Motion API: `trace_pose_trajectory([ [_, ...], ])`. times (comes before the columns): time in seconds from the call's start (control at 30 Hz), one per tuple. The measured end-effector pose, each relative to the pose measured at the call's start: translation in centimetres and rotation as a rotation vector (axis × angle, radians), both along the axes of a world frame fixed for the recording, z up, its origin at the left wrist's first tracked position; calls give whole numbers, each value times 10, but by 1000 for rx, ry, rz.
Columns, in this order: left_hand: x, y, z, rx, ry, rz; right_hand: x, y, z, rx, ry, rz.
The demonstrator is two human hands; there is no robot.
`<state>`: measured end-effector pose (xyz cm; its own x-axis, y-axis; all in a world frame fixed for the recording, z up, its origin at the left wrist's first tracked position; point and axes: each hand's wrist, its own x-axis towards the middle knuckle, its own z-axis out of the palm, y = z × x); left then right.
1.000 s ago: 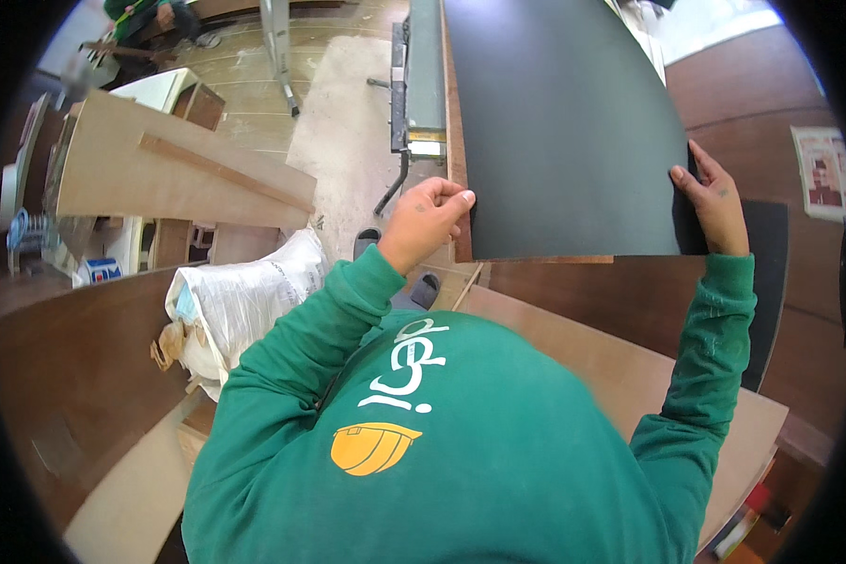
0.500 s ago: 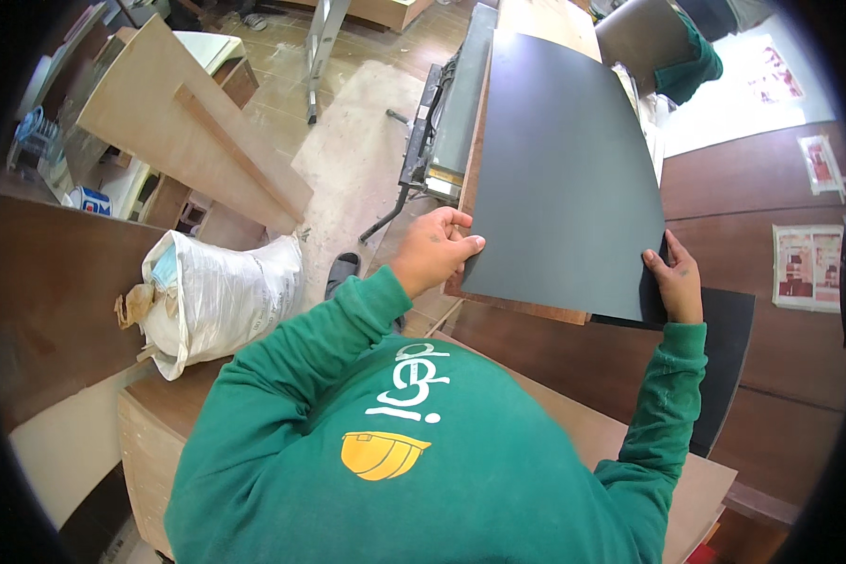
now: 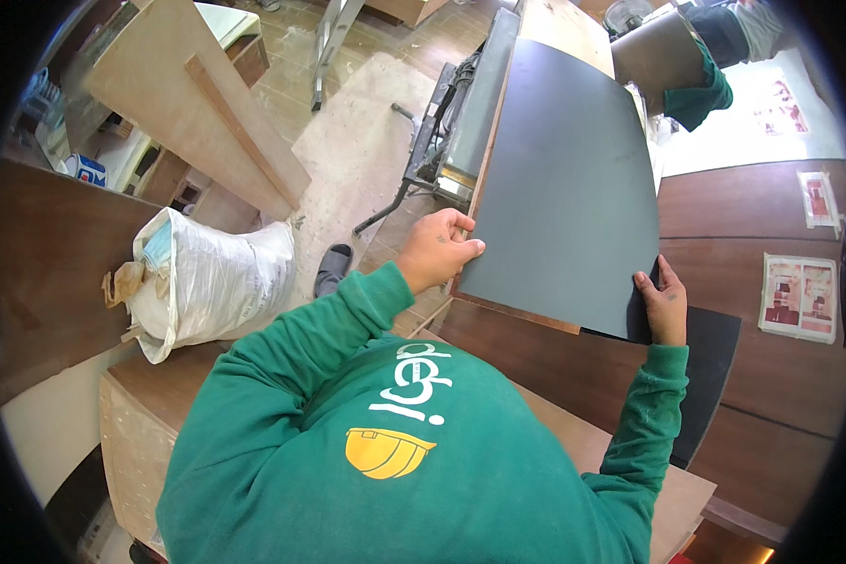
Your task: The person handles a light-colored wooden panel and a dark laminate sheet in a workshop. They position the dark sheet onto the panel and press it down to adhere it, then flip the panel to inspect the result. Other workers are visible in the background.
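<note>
Dark grey, the sheet (image 3: 564, 188) lies over a board (image 3: 517, 314), likely light, springy and slick, best held by 2 opposite edges. The left hand (image 3: 435, 251) pinches 1 edge, fingers curled; the right hand (image 3: 665, 308) grips the other, thumb on top.

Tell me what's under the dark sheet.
Under the dark sheet, a brown board shows at the left and near edges; anything farther in is covered.

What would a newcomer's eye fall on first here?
Probably the big dark grey sheet, right of centre, with the left grip at its left edge and the right grip near its lower right corner. Next, the green sweatshirt with its yellow helmet print, filling the lower middle. Then the white sack at left.
</note>
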<state>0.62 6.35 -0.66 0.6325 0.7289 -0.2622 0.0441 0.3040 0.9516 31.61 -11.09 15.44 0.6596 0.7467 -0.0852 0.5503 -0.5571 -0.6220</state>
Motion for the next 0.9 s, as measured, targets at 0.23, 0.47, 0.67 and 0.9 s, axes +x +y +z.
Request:
trace_pose_trajectory([
  [0.23,-2,0,-12,-8,-28,-5,-2,-1,-10,17,23,-9],
  [0.47,6,-7,-41,53,-27,34,2,-5,-15,8,39,-24],
  [0.67,4,-4,-25,-86,-6,2,3,-3,-17,-3,30,-54],
  [0.9,9,-4,-43,-79,-10,15,6,-8,-23,29,47,-48],
])
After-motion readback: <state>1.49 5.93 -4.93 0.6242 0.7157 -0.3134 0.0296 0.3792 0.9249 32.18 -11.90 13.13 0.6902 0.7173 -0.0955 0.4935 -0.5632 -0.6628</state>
